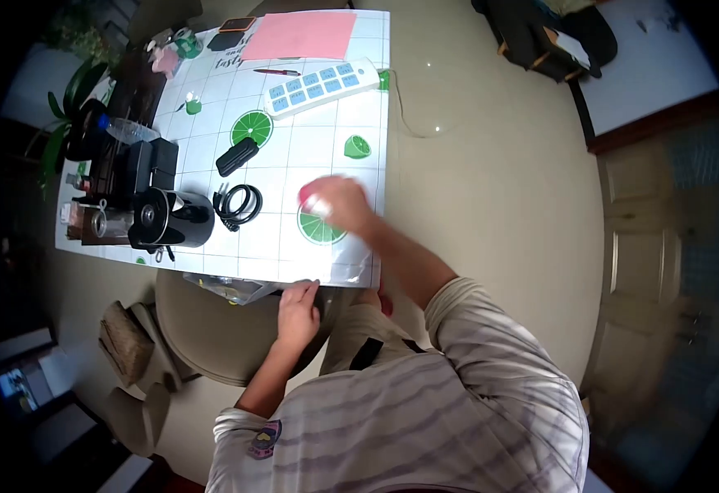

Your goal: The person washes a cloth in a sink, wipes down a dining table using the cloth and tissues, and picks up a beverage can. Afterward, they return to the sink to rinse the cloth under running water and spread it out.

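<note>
Extends right hand [340,202] over worktop [281,240], gripping red-and-white object [305,195] with curled fingers; rests left hand [298,319], fingers loosely spread, at worktop's near edge.

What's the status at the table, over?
Right hand: blurred, apparently holding a pink-and-white item over the table. Left hand: at table's near edge. Coiled black cable: left of right hand, not touching it.

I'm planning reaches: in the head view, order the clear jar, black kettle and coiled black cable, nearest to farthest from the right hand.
From the right hand:
1. Coiled black cable, to its left.
2. Black kettle, beyond the cable.
3. Clear jar, left of the kettle.
</note>
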{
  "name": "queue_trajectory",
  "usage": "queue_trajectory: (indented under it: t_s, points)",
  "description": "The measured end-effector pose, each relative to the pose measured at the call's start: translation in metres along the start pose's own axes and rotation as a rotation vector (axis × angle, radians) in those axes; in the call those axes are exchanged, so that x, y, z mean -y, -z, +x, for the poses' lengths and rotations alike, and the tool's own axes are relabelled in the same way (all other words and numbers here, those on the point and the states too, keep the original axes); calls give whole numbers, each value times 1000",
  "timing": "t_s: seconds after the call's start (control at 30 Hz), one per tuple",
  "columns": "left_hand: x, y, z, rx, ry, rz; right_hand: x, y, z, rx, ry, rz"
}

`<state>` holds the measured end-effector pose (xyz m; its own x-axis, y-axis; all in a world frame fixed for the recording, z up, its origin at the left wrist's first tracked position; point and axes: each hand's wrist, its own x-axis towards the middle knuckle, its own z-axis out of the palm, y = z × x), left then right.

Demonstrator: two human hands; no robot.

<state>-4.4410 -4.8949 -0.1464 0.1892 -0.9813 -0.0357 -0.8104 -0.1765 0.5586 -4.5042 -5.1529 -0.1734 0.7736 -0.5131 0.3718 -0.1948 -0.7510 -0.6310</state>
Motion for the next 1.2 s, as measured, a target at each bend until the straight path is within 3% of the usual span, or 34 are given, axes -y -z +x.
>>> queue_trajectory:
  t_s: [0.03,0.07,0.1,0.13,0.17,0.23,0.3,0.37,0.47,0.53,0.6,0.7,0.8,0.87,0.9,1.03,1.1,1.17,1.2]
  points:
    - [1,1,4,-40,-3,-28,-42,9,2,-228,58,31]
    - [4,1,9,-55,10,-27,-70,27,8,-252,-88,-201]
    - [8,-1,12,-72,20,-15,-81,65,24,-154,-382,-184]
    - [12,-4,20,-91,30,-8,-153,58,20,-343,-394,-213]
    - [11,-2,28,-87,47,-12,-178,86,22,-367,-491,-248]
    - [8,3,52,-60,182,-114,-204,136,27,-469,-891,2]
    - [15,6,79,-58,277,-244,-239,162,14,-462,-867,108]
    - [14,26,125,-188,121,-139,-211,188,17,-367,-923,246]
    - [35,50,216,-201,2,-73,-217,190,3,-285,-922,455]
    - [46,67,282,-199,-19,22,-203,189,4,-72,-1008,436]
    - [62,71,342,-152,-39,163,-192,178,13,-9,-845,565]
    - [57,74,406,-13,90,336,-195,180,39,140,-875,733]
    - [47,78,441,195,213,424,-208,196,85,235,-722,494]
    - [47,78,451,295,266,390,-246,205,107,279,-571,536]
    - [48,74,448,239,238,373,-245,218,124,257,-747,594]
    - [-11,65,388,22,207,252,-265,246,163,188,-666,773]
    - [-52,52,341,-25,186,362,-263,250,180,329,-657,709]
    - [-99,44,294,91,215,354,-257,228,184,495,-708,545]
    - [-114,32,266,118,253,271,-255,200,177,456,-396,539]
